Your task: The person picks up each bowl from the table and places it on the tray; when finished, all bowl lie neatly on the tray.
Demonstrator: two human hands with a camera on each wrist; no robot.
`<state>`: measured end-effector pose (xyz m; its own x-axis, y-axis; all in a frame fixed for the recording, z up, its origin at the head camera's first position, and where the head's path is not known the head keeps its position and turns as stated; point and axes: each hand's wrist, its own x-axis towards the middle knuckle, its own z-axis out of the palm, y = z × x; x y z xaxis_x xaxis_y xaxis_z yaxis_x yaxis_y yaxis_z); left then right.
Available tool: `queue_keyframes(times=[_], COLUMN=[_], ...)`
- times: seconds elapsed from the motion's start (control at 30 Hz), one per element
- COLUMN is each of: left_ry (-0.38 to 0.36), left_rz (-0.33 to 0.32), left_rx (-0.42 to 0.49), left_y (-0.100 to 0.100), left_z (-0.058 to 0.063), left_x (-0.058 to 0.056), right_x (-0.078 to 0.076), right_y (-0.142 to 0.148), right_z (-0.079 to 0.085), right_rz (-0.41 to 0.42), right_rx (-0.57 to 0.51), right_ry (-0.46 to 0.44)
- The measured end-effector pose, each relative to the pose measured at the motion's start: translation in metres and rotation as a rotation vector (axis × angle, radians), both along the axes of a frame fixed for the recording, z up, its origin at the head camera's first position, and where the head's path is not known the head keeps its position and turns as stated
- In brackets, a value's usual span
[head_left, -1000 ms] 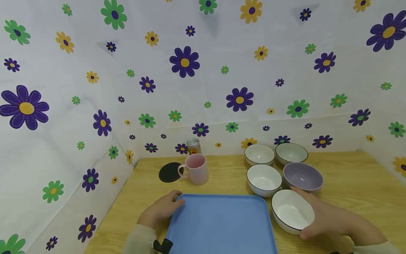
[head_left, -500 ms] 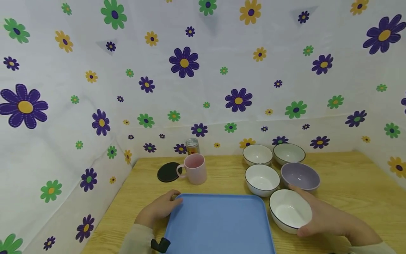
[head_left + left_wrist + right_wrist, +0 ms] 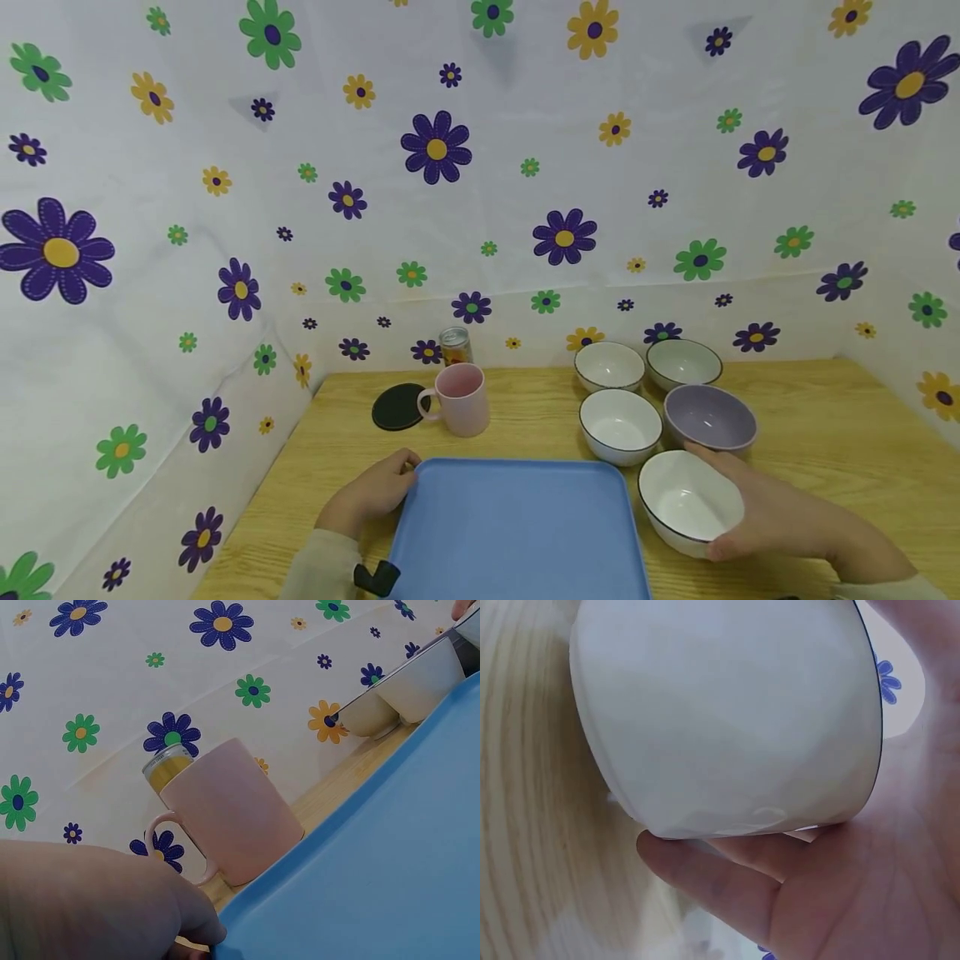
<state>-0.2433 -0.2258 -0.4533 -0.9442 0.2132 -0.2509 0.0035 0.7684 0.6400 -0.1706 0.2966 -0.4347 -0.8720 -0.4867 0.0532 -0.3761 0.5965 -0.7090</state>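
Observation:
My right hand (image 3: pixel 783 508) grips a white bowl (image 3: pixel 675 500) with a dark rim, just right of the blue tray (image 3: pixel 517 525). In the right wrist view, fingers (image 3: pixel 712 881) press against the outside of this bowl (image 3: pixel 727 720), beside the wooden table. Whether its base touches the wood I cannot tell. My left hand (image 3: pixel 375 493) rests at the tray's far left corner. In the left wrist view, the thumb of that hand (image 3: pixel 97 904) touches the outer edge of the tray (image 3: pixel 360 877); its other fingers are mostly hidden.
Behind the held bowl stand a purple bowl (image 3: pixel 708 417), a white bowl (image 3: pixel 621 425), another white bowl (image 3: pixel 609 367) and a pale greenish bowl (image 3: pixel 684 364). Beyond the tray are a pink mug (image 3: pixel 462 404), a can (image 3: pixel 455 343) and a black round mat (image 3: pixel 397 407). Flowered cloth encloses the table.
My left thumb has drawn back off the tray's rim to its outer edge. The right hand and its bowl have shifted very slightly toward me. The tray stays put.

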Motion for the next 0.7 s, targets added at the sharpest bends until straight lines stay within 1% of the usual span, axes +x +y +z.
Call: queue_keyframes(times=[0.13,0.27,0.37,0.5,0.6,0.7], left_ry=[0.004,0.003,-0.004,-0.007,-0.004,-0.005], left_rz=[0.0,0.0,-0.001,0.0,0.006,0.007], left_rx=[0.012,0.021,0.024,0.017,0.015,0.018], left_y=[0.0,-0.001,-0.001,-0.001,-0.001,0.0], left_z=[0.0,-0.002,-0.004,-0.004,-0.004,-0.003], left_x=[0.001,0.0,-0.001,-0.001,-0.001,-0.001], right_x=[0.002,0.005,0.008,0.011,0.012,0.012], right_y=[-0.001,-0.006,-0.015,-0.029,-0.038,-0.044], right_z=[0.002,0.005,0.011,0.019,0.021,0.018], right_rz=[0.022,0.028,0.049,0.088,0.106,0.097], right_rx=[-0.042,-0.037,-0.044,-0.077,-0.089,-0.096], right_ry=[-0.029,-0.014,0.01,-0.013,0.009,0.047])
